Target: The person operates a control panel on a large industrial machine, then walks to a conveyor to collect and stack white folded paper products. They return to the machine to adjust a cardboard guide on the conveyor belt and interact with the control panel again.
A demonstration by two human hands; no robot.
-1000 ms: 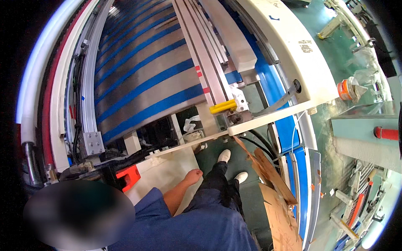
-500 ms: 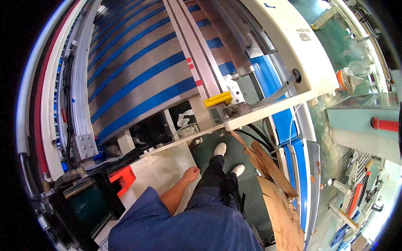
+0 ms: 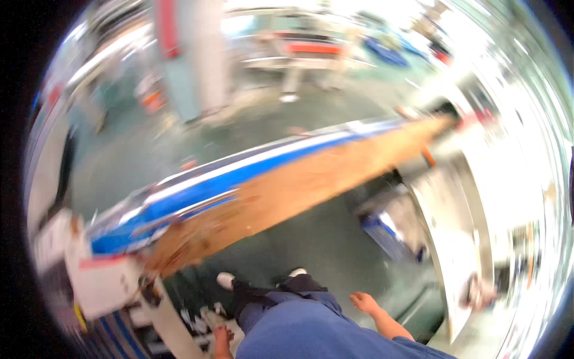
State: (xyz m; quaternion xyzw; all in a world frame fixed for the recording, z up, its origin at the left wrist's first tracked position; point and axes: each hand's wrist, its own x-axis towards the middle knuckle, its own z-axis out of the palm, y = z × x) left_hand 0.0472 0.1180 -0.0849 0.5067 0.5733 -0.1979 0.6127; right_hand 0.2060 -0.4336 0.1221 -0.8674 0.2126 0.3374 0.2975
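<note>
My left hand (image 3: 223, 332) hangs low beside my body, near the machine's white frame at the lower left. Motion blur smears its fingers, and I make out nothing held in it. My right hand (image 3: 361, 300) is out to the right over the green floor, with its fingers loosely apart and nothing in them. Neither hand touches anything that I can see.
Brown cardboard (image 3: 323, 173) runs slantwise ahead of me, along a blue conveyor-like strip (image 3: 263, 167). A blue bin (image 3: 388, 233) with pale material stands at the right by a white panel (image 3: 448, 203). A pillar (image 3: 206, 60) rises farther off.
My view has swung far to the right, away from the striped machine bed, which now shows only at the lower left. Both hands are now visible; earlier only one was.
</note>
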